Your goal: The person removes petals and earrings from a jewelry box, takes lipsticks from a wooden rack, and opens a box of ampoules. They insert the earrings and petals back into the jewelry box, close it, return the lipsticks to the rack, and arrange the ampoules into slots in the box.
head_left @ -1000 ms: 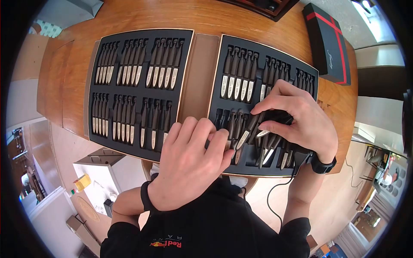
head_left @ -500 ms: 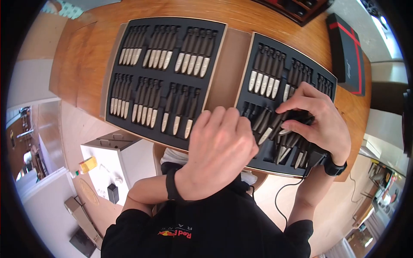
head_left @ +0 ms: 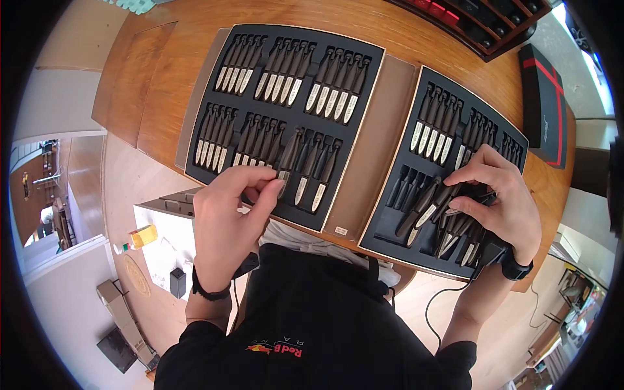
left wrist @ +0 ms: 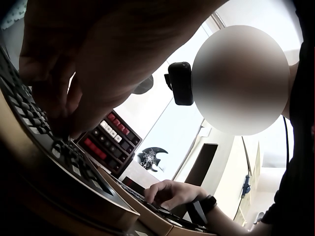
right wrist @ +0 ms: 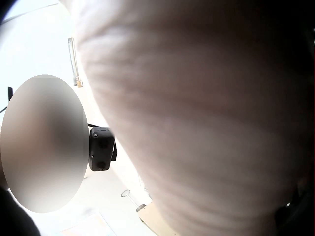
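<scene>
In the head view, my left hand (head_left: pixel 231 208) is over the front of the left tray (head_left: pixel 260 107), thumb and forefinger pinching the pale end of a slim dark piece (head_left: pixel 292 146). Two more such pieces lie right of it in the same compartment. My right hand (head_left: pixel 504 201) bends over a loose pile in the right tray (head_left: pixel 416 168), with thumb and forefinger around dark pieces (head_left: pixel 463 195); its other fingers hide some. A loose dark piece with a silvery end (head_left: pixel 426 213) slants beside its fingertips. In the right wrist view, skin fills most of the picture.
Both black trays hold rows of similar pieces, with a brown spine (head_left: pixel 370 130) joining them. A black box with a red ribbon (head_left: pixel 543 107) lies at the back right, near a wooden rack (head_left: pixel 484 29). A cable (head_left: pixel 427 309) hangs by my right forearm.
My left hand has moved left from the right tray to the left one and now pinches a piece there. The right hand keeps its place over the pile. The head view has shifted.
</scene>
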### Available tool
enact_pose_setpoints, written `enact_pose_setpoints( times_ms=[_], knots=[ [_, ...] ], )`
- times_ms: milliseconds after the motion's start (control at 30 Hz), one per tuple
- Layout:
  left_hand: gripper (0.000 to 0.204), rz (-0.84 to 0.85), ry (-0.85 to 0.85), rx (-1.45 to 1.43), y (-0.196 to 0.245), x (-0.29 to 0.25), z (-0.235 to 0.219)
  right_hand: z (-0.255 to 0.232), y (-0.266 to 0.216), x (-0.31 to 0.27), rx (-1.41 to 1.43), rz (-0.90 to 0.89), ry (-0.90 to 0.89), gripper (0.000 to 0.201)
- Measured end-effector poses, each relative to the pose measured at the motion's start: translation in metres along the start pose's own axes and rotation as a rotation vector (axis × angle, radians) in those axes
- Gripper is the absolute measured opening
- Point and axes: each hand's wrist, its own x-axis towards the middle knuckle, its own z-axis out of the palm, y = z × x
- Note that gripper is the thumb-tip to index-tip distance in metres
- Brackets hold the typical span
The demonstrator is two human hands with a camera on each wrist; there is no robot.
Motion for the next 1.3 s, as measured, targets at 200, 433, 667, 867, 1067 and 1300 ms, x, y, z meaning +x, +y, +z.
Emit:
enact_pose_setpoints(
  times_ms=[200,433,667,867,1067,1300],
  knots=[
    [0.011,-0.023,-0.078,0.016,-0.002,0.000,-0.002,0.000,-0.003,0.002,-0.004,0.028,-0.017,0.037],
    [0.009,0.082,-0.083,0.045,-0.004,0.009,0.010,0.001,-0.002,0.001,-0.008,0.018,0.000,0.037],
    [0.031,0.268,-0.096,0.152,-0.013,0.016,0.005,0.002,-0.002,0.000,-0.016,-0.001,0.012,0.037],
    [0.050,0.395,-0.219,0.268,-0.016,0.023,-0.007,0.001,-0.003,0.000,-0.015,-0.006,0.008,0.037],
    [0.048,0.436,-0.272,0.334,-0.013,0.034,-0.011,0.001,-0.002,0.000,-0.009,0.008,-0.008,0.038],
    [0.047,0.471,-0.287,0.367,-0.012,0.040,-0.013,0.000,-0.002,0.000,-0.004,0.007,-0.014,0.038]
  ],
)
